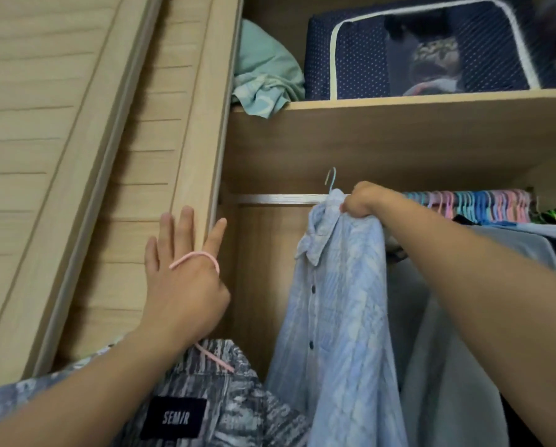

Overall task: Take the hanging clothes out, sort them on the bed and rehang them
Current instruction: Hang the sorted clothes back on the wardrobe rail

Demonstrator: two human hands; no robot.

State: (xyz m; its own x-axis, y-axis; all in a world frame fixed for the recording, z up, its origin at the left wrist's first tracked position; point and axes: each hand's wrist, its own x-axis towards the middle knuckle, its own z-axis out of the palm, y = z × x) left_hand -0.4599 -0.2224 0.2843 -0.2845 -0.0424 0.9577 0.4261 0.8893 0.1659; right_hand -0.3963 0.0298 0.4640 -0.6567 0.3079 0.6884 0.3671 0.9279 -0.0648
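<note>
Gripping the shoulder of a light blue button-up shirt point(331, 304), the right hand point(362, 201) has its fingers curled into the cloth just in front of the silver closet rail point(280, 199), and the blue hook of the shirt's hanger point(331, 180) pokes up above the rail, not resting on it. The shirt hangs down from that hand, collar to the left, dark buttons running down its front. The left hand point(183, 272) is spread with straight fingers against the edge of the louvred wooden door point(77, 156), while a pink hanger hook point(194, 258) loops over its back beside the thumb; from it hangs a grey patterned shirt point(218, 391) with a black label reading SEMIR, low at the bottom edge. Farther right on the rail crowd many pastel hangers point(476, 204) with more clothes beneath. On the shelf above sit a crumpled mint cloth point(267, 75) and a navy dotted storage bag point(415, 50).
</note>
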